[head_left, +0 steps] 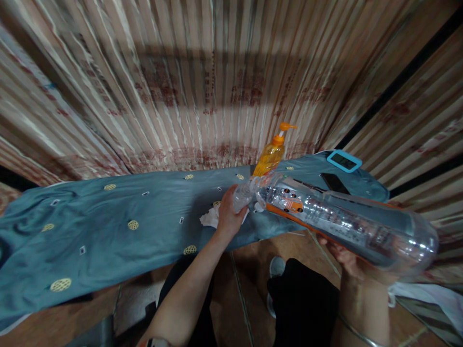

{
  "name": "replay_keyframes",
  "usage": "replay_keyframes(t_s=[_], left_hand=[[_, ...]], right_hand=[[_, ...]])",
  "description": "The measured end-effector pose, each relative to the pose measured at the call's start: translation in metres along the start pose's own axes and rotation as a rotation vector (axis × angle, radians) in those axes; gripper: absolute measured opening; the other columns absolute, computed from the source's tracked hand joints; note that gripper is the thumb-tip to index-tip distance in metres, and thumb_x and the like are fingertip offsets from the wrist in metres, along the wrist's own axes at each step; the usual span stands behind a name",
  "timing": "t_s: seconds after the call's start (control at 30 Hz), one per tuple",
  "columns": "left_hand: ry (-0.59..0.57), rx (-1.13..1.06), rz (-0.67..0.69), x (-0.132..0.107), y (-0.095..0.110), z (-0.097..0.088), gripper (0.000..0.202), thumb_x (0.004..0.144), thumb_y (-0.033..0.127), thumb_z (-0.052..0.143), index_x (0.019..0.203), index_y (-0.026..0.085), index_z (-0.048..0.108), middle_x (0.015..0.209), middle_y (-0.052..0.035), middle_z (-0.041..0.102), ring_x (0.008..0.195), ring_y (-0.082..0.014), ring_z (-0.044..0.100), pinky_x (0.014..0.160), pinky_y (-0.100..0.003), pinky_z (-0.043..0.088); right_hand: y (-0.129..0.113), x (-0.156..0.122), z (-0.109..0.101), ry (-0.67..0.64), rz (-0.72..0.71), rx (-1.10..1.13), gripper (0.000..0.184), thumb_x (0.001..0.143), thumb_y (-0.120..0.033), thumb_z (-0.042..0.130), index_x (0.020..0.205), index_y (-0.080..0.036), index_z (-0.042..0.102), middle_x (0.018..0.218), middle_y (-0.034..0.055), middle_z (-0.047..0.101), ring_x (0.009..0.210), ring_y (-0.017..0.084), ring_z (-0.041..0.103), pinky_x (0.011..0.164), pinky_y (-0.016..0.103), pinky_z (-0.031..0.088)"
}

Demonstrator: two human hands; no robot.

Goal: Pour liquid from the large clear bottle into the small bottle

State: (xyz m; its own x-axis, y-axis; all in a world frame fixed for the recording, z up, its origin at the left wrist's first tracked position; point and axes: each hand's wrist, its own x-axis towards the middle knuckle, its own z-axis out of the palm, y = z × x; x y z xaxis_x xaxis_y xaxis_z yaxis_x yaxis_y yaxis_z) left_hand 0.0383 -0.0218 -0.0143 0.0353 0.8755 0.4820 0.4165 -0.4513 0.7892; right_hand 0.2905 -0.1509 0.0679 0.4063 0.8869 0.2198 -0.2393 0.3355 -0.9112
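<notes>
My left hand (pixel 230 215) is wrapped round a small clear plastic bottle (pixel 243 193) above the cloth. In my right hand (pixel 358 264), a large clear plastic bottle (pixel 336 219) with an orange and white label lies tilted, its base towards me at the right. The neck of the large bottle meets the top of the small one; whether they touch I cannot tell. Right behind the two necks stands a pump bottle (pixel 269 156) of yellow-orange liquid with an orange pump top. A crumpled white tissue (pixel 210 218) lies under my left hand.
A blue-green patterned cloth (pixel 104 212) covers the narrow table. At its right end lie a blue-framed device with a dark display (pixel 344 161) and a black flat object, phone-like (pixel 334 183). A wall of stacked, printed cardboard (pixel 217 86) rises close behind.
</notes>
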Motion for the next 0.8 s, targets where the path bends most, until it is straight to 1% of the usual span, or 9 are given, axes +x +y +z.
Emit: replay_keyframes(t_s=[0.07,0.17,0.3,0.4,0.47,0.53,0.6,0.73,0.8], left_hand=[[0.0,0.004,0.0,0.0,-0.001,0.0,0.065,0.073,0.018,0.074,0.132,0.02,0.049,0.129,-0.0109,0.067,0.119,-0.029,0.065,0.104,-0.047,0.053],[0.007,0.012,0.003,0.0,-0.001,0.001,0.066,0.072,0.017,0.074,0.132,0.021,0.048,0.129,-0.0104,0.067,0.119,-0.0289,0.065,0.104,-0.047,0.053],[0.009,0.011,0.008,0.0,-0.001,0.001,0.065,0.072,0.017,0.073,0.133,0.022,0.048,0.129,-0.009,0.067,0.119,-0.0283,0.065,0.103,-0.046,0.053],[0.004,0.004,0.004,0.0,-0.001,0.0,0.065,0.073,0.018,0.073,0.133,0.022,0.048,0.129,-0.0094,0.067,0.118,-0.0285,0.065,0.103,-0.047,0.053],[0.002,0.003,0.003,0.0,0.0,0.0,0.065,0.073,0.018,0.073,0.133,0.023,0.048,0.128,-0.0092,0.067,0.117,-0.0284,0.065,0.102,-0.047,0.053],[0.002,0.006,0.006,0.0,-0.001,0.0,0.064,0.074,0.019,0.073,0.133,0.023,0.048,0.127,-0.009,0.067,0.117,-0.0283,0.066,0.102,-0.047,0.053],[0.001,0.013,0.01,0.0,-0.001,0.001,0.064,0.074,0.019,0.073,0.133,0.023,0.048,0.127,-0.0093,0.067,0.117,-0.0284,0.066,0.102,-0.047,0.053],[0.004,0.028,0.012,-0.001,-0.002,0.002,0.065,0.073,0.019,0.072,0.133,0.022,0.047,0.128,-0.0094,0.066,0.118,-0.0291,0.065,0.102,-0.047,0.053],[0.003,0.028,0.01,-0.001,-0.003,0.002,0.066,0.072,0.018,0.072,0.133,0.023,0.047,0.128,-0.0089,0.066,0.119,-0.029,0.065,0.103,-0.047,0.052]], right_hand=[[0.0,0.0,0.0,-0.006,-0.015,0.006,0.053,0.053,-0.075,0.075,0.081,-0.031,0.065,0.062,-0.003,0.059,0.038,0.018,0.049,0.042,0.04,0.05],[0.0,-0.001,0.001,0.0,-0.035,0.005,0.049,0.057,-0.073,0.074,0.081,-0.032,0.066,0.061,-0.0041,0.059,0.04,0.019,0.05,0.046,0.041,0.051],[0.001,0.0,0.001,-0.01,-0.043,-0.004,0.048,0.058,-0.075,0.072,0.071,-0.03,0.063,0.054,-0.0034,0.055,0.039,0.019,0.048,0.045,0.04,0.05],[-0.001,0.001,0.002,-0.016,-0.043,-0.003,0.05,0.056,-0.075,0.073,0.073,-0.03,0.065,0.048,-0.0027,0.052,0.036,0.02,0.046,0.044,0.041,0.049],[-0.002,0.0,0.003,-0.008,-0.037,0.003,0.05,0.055,-0.074,0.074,0.075,-0.029,0.065,0.053,-0.0022,0.056,0.038,0.02,0.049,0.045,0.042,0.051],[-0.003,0.0,0.005,0.005,-0.028,0.012,0.049,0.055,-0.072,0.076,0.078,-0.03,0.066,0.062,-0.001,0.062,0.045,0.021,0.055,0.046,0.042,0.052],[-0.004,-0.001,0.006,0.014,-0.025,0.022,0.05,0.054,-0.072,0.077,0.082,-0.031,0.067,0.068,-0.0009,0.064,0.051,0.022,0.058,0.046,0.041,0.052],[-0.006,0.0,0.01,0.011,-0.047,0.033,0.05,0.053,-0.072,0.078,0.077,-0.03,0.065,0.059,-0.0037,0.056,0.044,0.02,0.052,0.046,0.042,0.052],[-0.007,0.0,0.012,0.008,-0.052,0.038,0.049,0.053,-0.071,0.078,0.077,-0.031,0.064,0.059,-0.0048,0.055,0.042,0.019,0.051,0.047,0.042,0.052]])
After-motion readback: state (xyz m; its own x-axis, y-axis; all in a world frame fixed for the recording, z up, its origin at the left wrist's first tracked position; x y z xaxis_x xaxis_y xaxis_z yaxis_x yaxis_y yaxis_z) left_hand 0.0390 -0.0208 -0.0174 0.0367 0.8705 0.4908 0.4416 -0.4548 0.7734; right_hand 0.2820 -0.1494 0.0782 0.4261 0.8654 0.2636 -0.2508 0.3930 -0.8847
